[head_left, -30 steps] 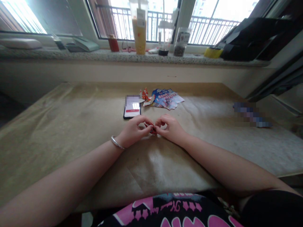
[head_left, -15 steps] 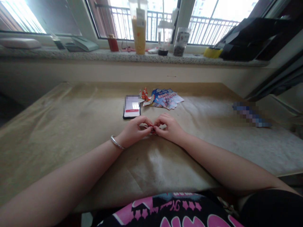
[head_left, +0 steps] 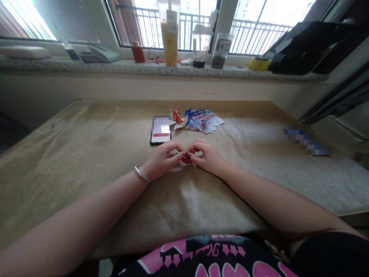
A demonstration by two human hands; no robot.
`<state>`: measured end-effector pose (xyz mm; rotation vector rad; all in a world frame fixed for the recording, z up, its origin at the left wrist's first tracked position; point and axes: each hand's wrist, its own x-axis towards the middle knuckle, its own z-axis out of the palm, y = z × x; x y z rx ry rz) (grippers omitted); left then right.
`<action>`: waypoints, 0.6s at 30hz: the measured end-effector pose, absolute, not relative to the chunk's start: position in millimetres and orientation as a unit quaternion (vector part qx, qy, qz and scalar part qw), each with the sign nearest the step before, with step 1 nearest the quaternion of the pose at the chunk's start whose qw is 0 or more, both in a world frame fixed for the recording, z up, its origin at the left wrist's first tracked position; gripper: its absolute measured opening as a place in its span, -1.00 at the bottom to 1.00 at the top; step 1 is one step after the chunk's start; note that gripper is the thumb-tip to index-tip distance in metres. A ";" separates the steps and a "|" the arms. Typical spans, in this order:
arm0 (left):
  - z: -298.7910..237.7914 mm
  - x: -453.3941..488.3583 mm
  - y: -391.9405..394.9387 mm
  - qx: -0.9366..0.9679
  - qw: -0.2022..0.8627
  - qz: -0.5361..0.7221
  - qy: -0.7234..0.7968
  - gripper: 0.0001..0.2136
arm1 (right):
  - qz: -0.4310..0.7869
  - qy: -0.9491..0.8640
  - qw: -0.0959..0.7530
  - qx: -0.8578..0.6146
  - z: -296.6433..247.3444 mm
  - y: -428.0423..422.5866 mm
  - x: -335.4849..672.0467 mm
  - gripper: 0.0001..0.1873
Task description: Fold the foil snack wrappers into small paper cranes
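Note:
My left hand [head_left: 163,158], with a silver bangle at the wrist, and my right hand [head_left: 209,157] meet low over the table. Both are closed in a pinch, fingertips nearly touching, on a small red-and-white folded piece of paper [head_left: 186,159]. Fingers cover much of it, so its full shape is hidden. Just beyond my left hand lies a phone [head_left: 160,132] with a lit screen, part of it blurred out. Past my fingertips are orange-and-white folded paper pieces [head_left: 177,117] beside a fanned stack of blue printed leaflets [head_left: 203,120].
A beige cloth covers the table [head_left: 115,169]. A blurred blue strip [head_left: 307,141] lies at the right. Along the windowsill [head_left: 109,67] stand a tall yellow-filled cup [head_left: 170,44], two clear containers, a red container [head_left: 138,53], yellow tape [head_left: 259,64] and a black object [head_left: 300,57].
My fingers have shifted slightly on the folded paper, and more of its red side shows between them. The phone and leaflets stay put.

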<state>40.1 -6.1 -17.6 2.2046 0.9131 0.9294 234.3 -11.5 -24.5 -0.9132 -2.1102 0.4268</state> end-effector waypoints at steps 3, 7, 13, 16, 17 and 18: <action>-16.0 39.5 -6.9 0.831 0.281 0.358 0.320 -0.80 | 0.172 -0.830 0.388 -0.361 -24.9 -11.1 234.6 -0.90; -14.4 40.4 -8.3 0.836 0.261 0.368 0.314 -0.78 | 0.179 -0.832 0.389 -0.352 -26.2 -10.7 234.2 -0.91; -15.6 41.1 -8.4 0.834 0.249 0.366 0.329 -0.77 | 0.191 -0.820 0.401 -0.360 -26.6 -10.8 233.6 -0.92; -16.9 40.2 -7.7 0.830 0.257 0.363 0.338 -0.77 | 0.196 -0.816 0.402 -0.366 -26.1 -11.2 233.4 -0.93; -17.3 39.9 -7.3 0.824 0.259 0.367 0.345 -0.77 | 0.198 -0.814 0.400 -0.371 -26.1 -11.3 233.4 -0.93; -17.5 39.6 -6.9 0.818 0.260 0.372 0.352 -0.77 | 0.200 -0.812 0.399 -0.376 -26.1 -11.3 233.5 -0.93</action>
